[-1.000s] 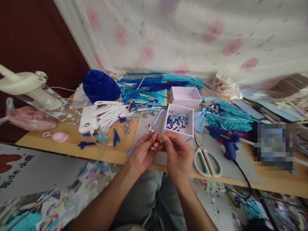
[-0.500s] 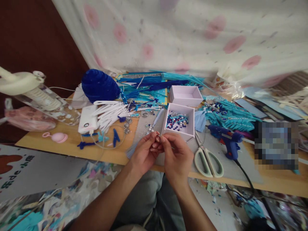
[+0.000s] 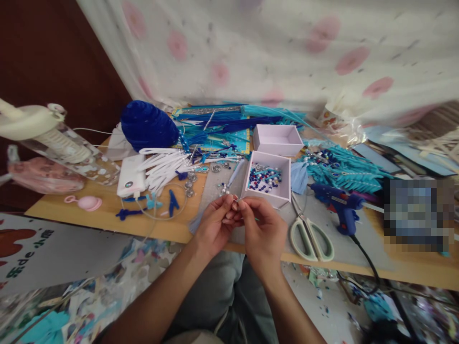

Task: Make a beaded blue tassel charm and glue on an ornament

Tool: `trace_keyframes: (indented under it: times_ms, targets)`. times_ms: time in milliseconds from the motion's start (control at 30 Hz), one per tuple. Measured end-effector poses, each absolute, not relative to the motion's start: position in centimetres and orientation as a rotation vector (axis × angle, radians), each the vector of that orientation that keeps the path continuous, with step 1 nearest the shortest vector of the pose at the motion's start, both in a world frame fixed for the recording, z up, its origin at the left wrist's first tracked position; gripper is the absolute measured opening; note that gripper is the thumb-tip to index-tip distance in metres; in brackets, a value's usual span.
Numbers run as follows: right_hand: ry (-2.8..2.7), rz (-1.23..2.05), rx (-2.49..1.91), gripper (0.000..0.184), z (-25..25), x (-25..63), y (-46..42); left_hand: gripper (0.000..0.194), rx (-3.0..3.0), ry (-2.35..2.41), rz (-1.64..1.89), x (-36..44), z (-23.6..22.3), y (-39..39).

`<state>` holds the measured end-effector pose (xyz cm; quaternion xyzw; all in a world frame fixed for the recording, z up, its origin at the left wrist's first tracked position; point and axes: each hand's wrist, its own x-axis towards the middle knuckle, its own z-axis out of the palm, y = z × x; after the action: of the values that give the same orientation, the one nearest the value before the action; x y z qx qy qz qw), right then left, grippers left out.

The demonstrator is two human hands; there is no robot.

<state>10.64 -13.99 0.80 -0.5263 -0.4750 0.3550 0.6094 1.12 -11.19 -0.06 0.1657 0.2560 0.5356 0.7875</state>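
My left hand (image 3: 217, 222) and my right hand (image 3: 263, 223) meet above the table's front edge, thumbs and fingertips pinched close together. What sits between them is too small and too covered by fingers to name. Just beyond my fingers stands a white box (image 3: 247, 188) holding blue, white and red beads (image 3: 264, 179). A light-blue tassel (image 3: 235, 174) and a few loose beads lie left of that box. To the right of my right hand rest scissors (image 3: 311, 236) with pale green handles, their blades pointing away from me.
A blue glue gun (image 3: 340, 205) with a black cord lies at the right. Behind are a second white box (image 3: 278, 140), turquoise stems (image 3: 355, 172) and a dark-blue bundle (image 3: 148, 126). At left stand a power bank (image 3: 131, 177) with a cable and a clear bottle (image 3: 71, 145).
Both hands stay pinched together in nearly the same place, with only slight finger movement. The view has shifted a little; the things on the table have not moved.
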Motion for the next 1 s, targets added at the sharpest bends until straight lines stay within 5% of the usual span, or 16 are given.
trace_keyframes:
  times_ms: [1000]
  targets:
    - [-1.121, 0.858, -1.258, 0.019, 0.49, 10.92, -13.92, 0.039, 0.422, 0.668, 1.182, 1.11, -0.4, -11.27]
